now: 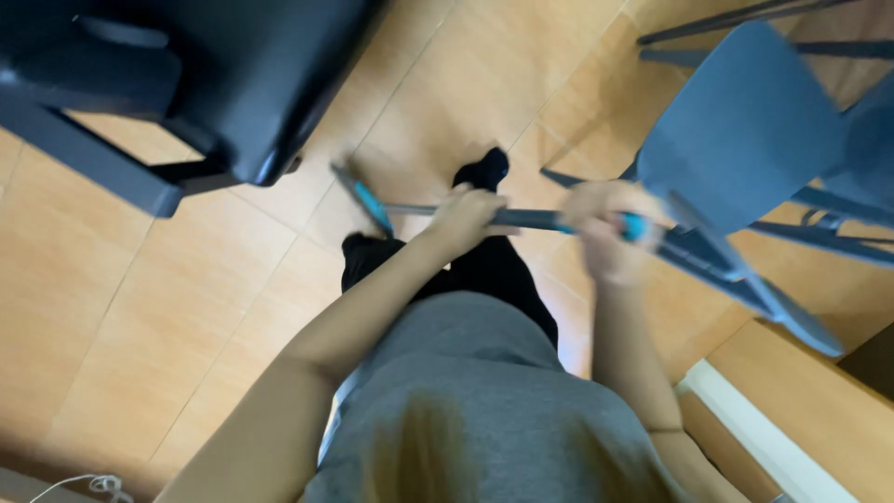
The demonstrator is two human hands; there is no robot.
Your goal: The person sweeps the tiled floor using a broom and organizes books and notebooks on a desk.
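Both hands, left hand (466, 219) and right hand (601, 228), grip a dark mop handle (531, 219) mid-frame above the tiled floor (186, 307), beside a blue chair (745, 130).

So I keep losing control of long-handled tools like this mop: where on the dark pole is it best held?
Hold the pole as both hands do: the left hand wraps the middle of the shaft from above, and the right hand takes the end beside the turquoise grip. The pole lies nearly level, so hands spread apart probably steady it.

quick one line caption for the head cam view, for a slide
Looking down, the left hand and right hand grip a grey pole with teal parts above a tan tiled floor, between two chairs.
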